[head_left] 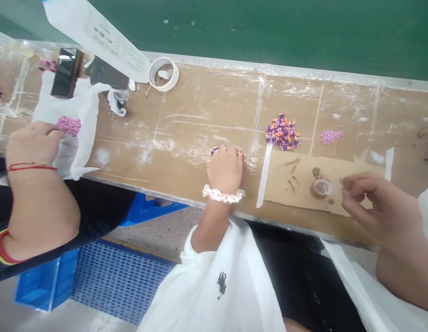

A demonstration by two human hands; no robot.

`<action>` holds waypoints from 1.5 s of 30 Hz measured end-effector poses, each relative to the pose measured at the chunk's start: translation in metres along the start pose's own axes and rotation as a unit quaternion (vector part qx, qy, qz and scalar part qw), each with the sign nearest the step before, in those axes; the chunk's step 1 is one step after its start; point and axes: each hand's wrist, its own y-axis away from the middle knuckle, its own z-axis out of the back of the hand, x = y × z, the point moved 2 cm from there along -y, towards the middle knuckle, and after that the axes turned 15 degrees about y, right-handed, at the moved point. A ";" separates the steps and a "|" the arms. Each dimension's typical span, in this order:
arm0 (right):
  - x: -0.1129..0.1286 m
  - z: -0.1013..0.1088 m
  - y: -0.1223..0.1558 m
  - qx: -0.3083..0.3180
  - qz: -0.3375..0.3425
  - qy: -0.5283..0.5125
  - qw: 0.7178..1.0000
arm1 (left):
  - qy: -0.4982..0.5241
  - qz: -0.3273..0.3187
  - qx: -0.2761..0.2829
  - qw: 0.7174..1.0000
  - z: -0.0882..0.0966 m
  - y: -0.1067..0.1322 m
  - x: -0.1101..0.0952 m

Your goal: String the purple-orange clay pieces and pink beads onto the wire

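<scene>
My left hand [225, 168], with a white scrunchie at the wrist, rests on the brown tabletop. Its fingers curl down together over small purple-and-orange pieces [214, 150], which peek out past the fingertips; most are covered. On the right, my right hand [383, 200] is closed in a pinch beside a small clear cup [323, 187]. Whatever its fingertips may hold is too small to make out. The cup stands on a cardboard sheet [279, 189] with dark wet spots. Between my hands, beyond the sheet, lie a pile of purple-and-orange pieces [283, 132] and a smaller pink-purple pile [331, 136].
At left, a co-worker's hand [32, 145] touches pink pieces [69, 126] on a white cloth [85, 124]. Near it are a black phone [66, 73], a tape roll [164, 74] and a tall white box [99, 39]. Blue crates [120, 281] stand below the table.
</scene>
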 end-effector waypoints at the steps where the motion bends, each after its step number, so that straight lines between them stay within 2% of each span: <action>1: 0.004 -0.002 0.000 -0.015 -0.002 -0.036 0.999 | 0.069 -0.025 -0.009 0.997 0.000 0.003 -0.004; 2: 0.010 -0.004 0.000 -0.035 -0.005 -0.078 0.996 | 0.163 -0.048 -0.011 0.985 -0.001 0.007 -0.009; 3: 0.017 -0.006 -0.001 -0.062 -0.008 -0.123 0.990 | 0.274 -0.063 0.000 0.960 -0.003 0.012 -0.015; 4: 0.024 -0.008 -0.002 -0.093 -0.013 -0.162 0.982 | 0.396 -0.064 0.028 0.915 -0.006 0.018 -0.022; 6: 0.040 -0.011 -0.005 -0.147 -0.035 -0.191 0.970 | 0.611 0.002 0.144 0.778 -0.015 0.032 -0.038; 7: 0.047 -0.012 -0.006 -0.156 -0.039 -0.191 0.968 | 0.676 0.050 0.215 0.703 -0.019 0.039 -0.047; 8: 0.053 -0.013 -0.008 -0.158 -0.037 -0.188 0.969 | 0.715 0.087 0.276 0.636 -0.022 0.046 -0.055; 9: 0.058 -0.013 -0.010 -0.152 -0.026 -0.184 0.971 | 0.735 0.113 0.324 0.585 -0.024 0.052 -0.062; 10: 0.062 -0.012 -0.012 -0.143 -0.009 -0.179 0.973 | 0.744 0.134 0.361 0.546 -0.025 0.056 -0.068; 11: 0.065 -0.011 -0.014 -0.136 0.009 -0.175 0.975 | 0.747 0.150 0.386 0.520 -0.025 0.060 -0.072; 13: 0.066 -0.007 -0.017 -0.125 0.038 -0.166 0.977 | 0.747 0.176 0.415 0.489 -0.023 0.064 -0.076; 16: 0.067 -0.002 -0.022 -0.097 0.069 -0.146 0.982 | 0.742 0.197 0.436 0.469 -0.019 0.065 -0.077; 19: 0.068 -0.002 -0.024 -0.073 0.089 -0.130 0.985 | 0.741 0.199 0.440 0.467 -0.017 0.066 -0.078; 28: 0.072 -0.007 -0.024 -0.091 0.073 -0.124 0.985 | 0.730 0.189 0.427 0.499 -0.019 0.069 -0.077; 37: 0.074 -0.008 -0.016 -0.072 0.038 -0.093 0.992 | 0.725 0.140 0.402 0.541 -0.021 0.072 -0.078; 45: 0.074 -0.008 -0.014 -0.084 0.032 -0.094 0.992 | 0.732 0.127 0.410 0.529 -0.026 0.071 -0.077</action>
